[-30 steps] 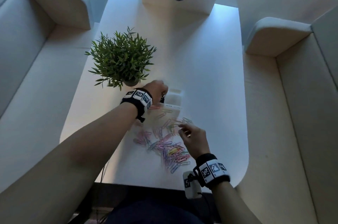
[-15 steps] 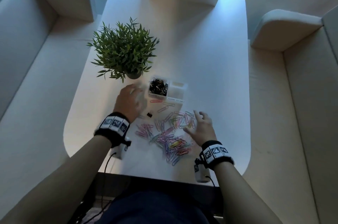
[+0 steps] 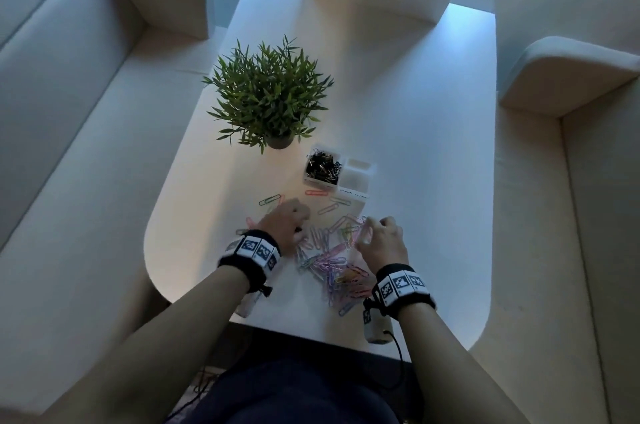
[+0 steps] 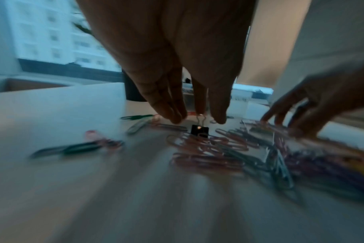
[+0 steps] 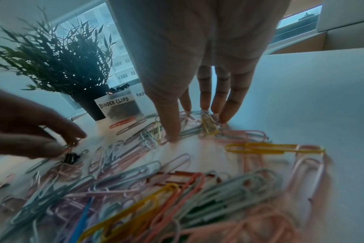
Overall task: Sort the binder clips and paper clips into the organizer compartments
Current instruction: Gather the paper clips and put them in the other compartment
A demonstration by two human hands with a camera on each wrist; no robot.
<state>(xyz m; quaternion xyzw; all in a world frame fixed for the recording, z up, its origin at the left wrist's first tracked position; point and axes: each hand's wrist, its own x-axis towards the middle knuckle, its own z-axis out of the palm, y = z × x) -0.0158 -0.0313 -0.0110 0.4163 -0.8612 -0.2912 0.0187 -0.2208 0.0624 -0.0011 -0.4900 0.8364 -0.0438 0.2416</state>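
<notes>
While 1 second ago the left hand (image 3: 284, 220) was up at the organizer (image 3: 360, 170) near the tabletop's middle, it has now come back to the paper clips (image 3: 332, 261) by the near edge. Its fingers (image 5: 52, 148) pinch the wire handle of 1 black binder clip (image 5: 71, 158) there. The right hand (image 3: 382, 243) rests spread fingers on the pile, so I judge another binder clip goes next to the filled left compartment.

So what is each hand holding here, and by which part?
Left hand pinches a black binder clip by its wire handle. Right hand holds nothing.
</notes>
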